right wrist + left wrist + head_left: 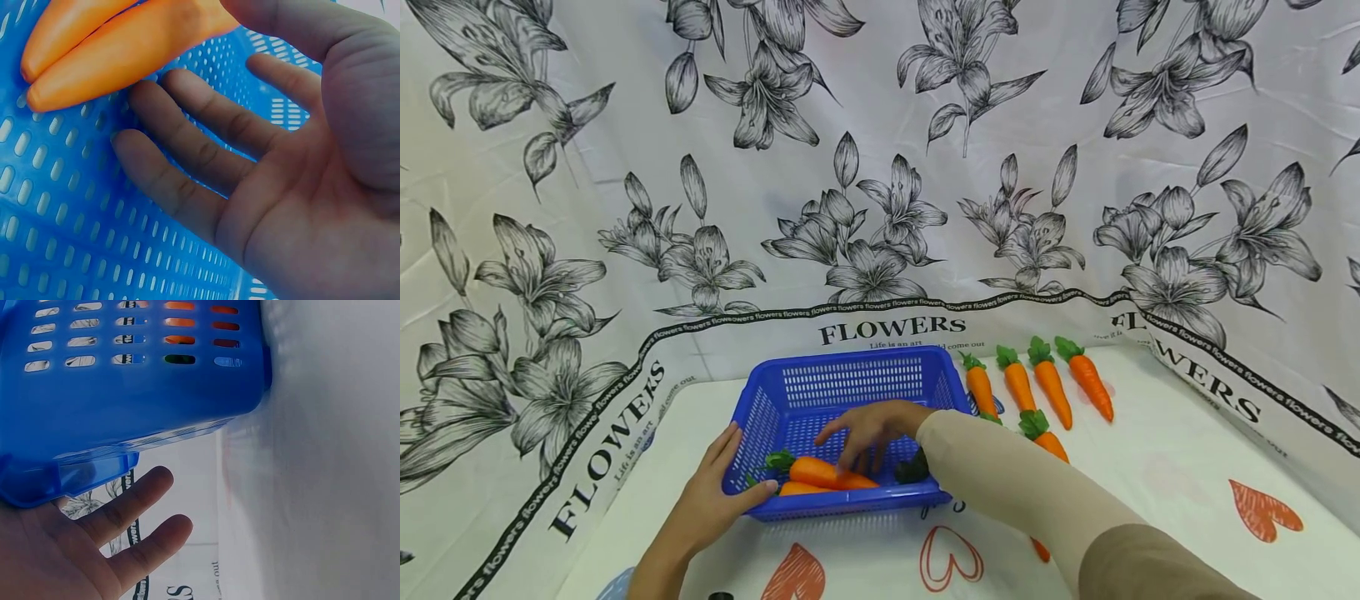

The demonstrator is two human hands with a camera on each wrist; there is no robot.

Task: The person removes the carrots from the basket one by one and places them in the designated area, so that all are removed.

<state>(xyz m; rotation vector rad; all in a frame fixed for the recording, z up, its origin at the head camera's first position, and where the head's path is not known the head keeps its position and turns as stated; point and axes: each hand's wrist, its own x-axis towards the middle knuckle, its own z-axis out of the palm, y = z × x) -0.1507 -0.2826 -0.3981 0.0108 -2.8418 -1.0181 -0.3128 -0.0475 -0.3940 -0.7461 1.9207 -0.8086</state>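
A blue plastic basket (850,502) with slotted walls stands on the table. Inside, by its front wall, lie two orange carrots (820,472) with green leafy tops. My right hand (868,429) reaches in over them, its fingers loosely bent and nothing gripped. In the right wrist view the thumb overlaps one carrot (119,62), and the other fingertips are close to the basket's slotted surface. At the left front corner my left hand (715,492) rests on the rim, thumb over the edge. Its visible fingers (159,547) are straight and spread outside the wall.
Several carrots (1049,387) lie in a row right of the basket, one nearer (1051,444). An orange tip (1040,548) shows beside my right sleeve. A dark green item (912,468) sits in the basket's right front. Flower-printed cloth (865,117) hangs behind the table.
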